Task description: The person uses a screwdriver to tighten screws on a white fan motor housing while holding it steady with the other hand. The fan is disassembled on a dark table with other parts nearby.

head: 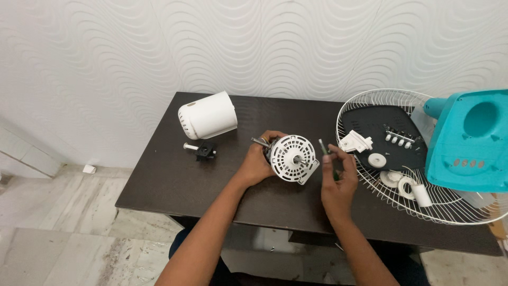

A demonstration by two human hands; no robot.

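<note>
- The left hand (257, 165) has its grip closed around the back of a white fan motor (291, 158), whose round vented face is turned up and toward the person, with a short shaft at its centre.
- A metal shaft end sticks out of the motor at about 10 o'clock, past the left fingers.
- The motor is held just above the dark tabletop (174, 175), near the middle of it.
- The right hand (338, 182) sits at 3 o'clock of the motor, just beside it but not touching it. Its fingers are pinched on a thin screwdriver (323, 146) with a dark green handle, the tool pointing up toward 12 o'clock.
- At 10 o'clock of the motor, well apart, a white cylindrical motor cover (208, 115) lies on its side on the tabletop.
- Just below that cover, at 6 o'clock of it, lies a small black part with a white pin (201, 149).
- At 3 o'clock of the hands, a white wire fan guard (370, 190) lies flat on the tabletop, holding a black plate (381, 124) and several small white parts.
- A turquoise fan base (468, 140) rests over the guard's right side.
</note>
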